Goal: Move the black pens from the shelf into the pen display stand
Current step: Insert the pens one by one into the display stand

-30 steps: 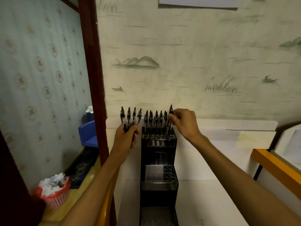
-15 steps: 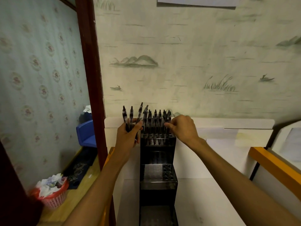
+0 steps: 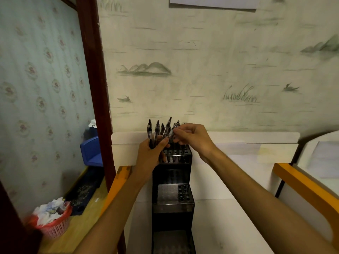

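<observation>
A black stepped pen display stand [image 3: 172,195] rises from the white shelf [image 3: 229,226] against the wall. Several black pens stand in holes of its top tier [image 3: 177,154], partly hidden by my hands. My left hand [image 3: 151,153] grips a bunch of black pens [image 3: 156,130] upright beside the stand's top left corner. My right hand [image 3: 194,139] is above the top tier, its fingertips pinching one tilted pen [image 3: 173,130] of that bunch. The middle tier [image 3: 182,194] shows holes with no pens in them.
A dark wooden post [image 3: 95,88] stands left of the shelf. Orange shelf rails [image 3: 302,186] run at the right and lower left. A blue bin [image 3: 90,151] and a red basket of crumpled paper [image 3: 53,219] sit on the wooden surface at left.
My right hand left the right end of the top tier's pens and moved left to the bunch in my left hand, where it now pinches one pen. My left hand shifted slightly right.
</observation>
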`<state>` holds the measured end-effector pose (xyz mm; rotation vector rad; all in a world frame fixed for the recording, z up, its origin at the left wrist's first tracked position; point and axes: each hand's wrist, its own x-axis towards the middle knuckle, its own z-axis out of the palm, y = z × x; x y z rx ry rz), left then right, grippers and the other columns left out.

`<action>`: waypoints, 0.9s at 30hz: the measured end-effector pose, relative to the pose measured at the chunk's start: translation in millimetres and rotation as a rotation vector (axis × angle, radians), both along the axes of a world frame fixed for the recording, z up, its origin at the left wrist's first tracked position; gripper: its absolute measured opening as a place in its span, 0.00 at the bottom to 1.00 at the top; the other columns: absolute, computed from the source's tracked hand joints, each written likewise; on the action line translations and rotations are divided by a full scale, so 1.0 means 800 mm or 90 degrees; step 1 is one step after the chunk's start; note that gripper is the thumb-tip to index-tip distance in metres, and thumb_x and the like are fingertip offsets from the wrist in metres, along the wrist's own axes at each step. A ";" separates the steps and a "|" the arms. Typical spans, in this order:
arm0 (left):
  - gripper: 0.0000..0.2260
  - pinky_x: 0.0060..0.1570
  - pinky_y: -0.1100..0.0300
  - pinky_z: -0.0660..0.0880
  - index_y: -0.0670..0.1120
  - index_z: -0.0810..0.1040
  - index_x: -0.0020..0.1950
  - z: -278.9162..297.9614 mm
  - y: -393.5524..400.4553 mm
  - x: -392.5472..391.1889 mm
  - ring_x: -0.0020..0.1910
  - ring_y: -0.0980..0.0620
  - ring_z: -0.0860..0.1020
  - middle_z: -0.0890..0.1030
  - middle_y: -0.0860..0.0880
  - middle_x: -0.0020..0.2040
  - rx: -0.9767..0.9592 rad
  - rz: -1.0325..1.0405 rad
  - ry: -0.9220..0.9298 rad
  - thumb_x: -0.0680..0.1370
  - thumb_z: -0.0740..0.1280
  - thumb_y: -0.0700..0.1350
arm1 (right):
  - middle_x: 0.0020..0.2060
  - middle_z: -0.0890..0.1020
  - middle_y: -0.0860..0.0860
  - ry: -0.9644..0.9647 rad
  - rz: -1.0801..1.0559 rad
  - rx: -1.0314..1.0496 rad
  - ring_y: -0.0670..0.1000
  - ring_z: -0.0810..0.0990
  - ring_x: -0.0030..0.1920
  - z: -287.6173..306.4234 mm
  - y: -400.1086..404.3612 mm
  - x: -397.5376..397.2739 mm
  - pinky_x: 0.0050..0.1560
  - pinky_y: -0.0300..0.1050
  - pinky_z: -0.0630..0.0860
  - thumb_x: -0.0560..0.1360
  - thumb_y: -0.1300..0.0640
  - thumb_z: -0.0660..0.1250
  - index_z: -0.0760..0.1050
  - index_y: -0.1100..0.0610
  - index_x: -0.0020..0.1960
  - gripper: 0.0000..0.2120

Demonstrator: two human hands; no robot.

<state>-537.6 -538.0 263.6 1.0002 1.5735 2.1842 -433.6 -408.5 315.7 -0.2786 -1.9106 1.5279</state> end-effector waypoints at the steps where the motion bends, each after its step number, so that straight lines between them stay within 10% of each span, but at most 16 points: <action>1: 0.05 0.20 0.67 0.67 0.46 0.82 0.52 0.000 0.000 -0.001 0.24 0.53 0.77 0.86 0.46 0.42 0.002 -0.004 0.006 0.79 0.69 0.46 | 0.41 0.86 0.58 0.010 -0.009 -0.014 0.54 0.85 0.39 0.000 0.000 0.000 0.38 0.41 0.79 0.76 0.59 0.72 0.82 0.65 0.51 0.09; 6: 0.06 0.26 0.64 0.74 0.49 0.81 0.53 -0.008 -0.006 -0.022 0.25 0.51 0.79 0.86 0.50 0.42 -0.017 0.060 0.093 0.80 0.68 0.50 | 0.40 0.86 0.59 0.103 -0.130 -0.088 0.58 0.86 0.39 0.008 0.014 0.005 0.39 0.47 0.82 0.77 0.60 0.70 0.80 0.63 0.49 0.06; 12: 0.13 0.24 0.65 0.69 0.47 0.80 0.46 -0.023 -0.023 -0.052 0.25 0.56 0.71 0.78 0.51 0.30 -0.053 0.125 0.081 0.79 0.68 0.57 | 0.37 0.85 0.50 0.043 -0.290 0.225 0.47 0.85 0.35 0.013 0.047 0.012 0.42 0.51 0.84 0.77 0.55 0.68 0.79 0.55 0.48 0.04; 20: 0.07 0.23 0.67 0.66 0.62 0.80 0.46 -0.020 -0.031 -0.054 0.26 0.59 0.71 0.77 0.55 0.32 -0.023 0.090 0.016 0.81 0.66 0.51 | 0.38 0.84 0.46 -0.015 -0.304 0.328 0.45 0.84 0.34 0.003 0.051 0.002 0.46 0.55 0.82 0.78 0.53 0.68 0.79 0.54 0.48 0.05; 27: 0.06 0.21 0.66 0.63 0.52 0.81 0.55 -0.019 -0.029 -0.054 0.24 0.58 0.66 0.77 0.49 0.34 0.005 0.057 -0.009 0.82 0.65 0.47 | 0.37 0.85 0.51 -0.111 -0.300 0.395 0.49 0.84 0.39 -0.011 0.056 -0.004 0.49 0.53 0.82 0.76 0.53 0.71 0.82 0.58 0.48 0.08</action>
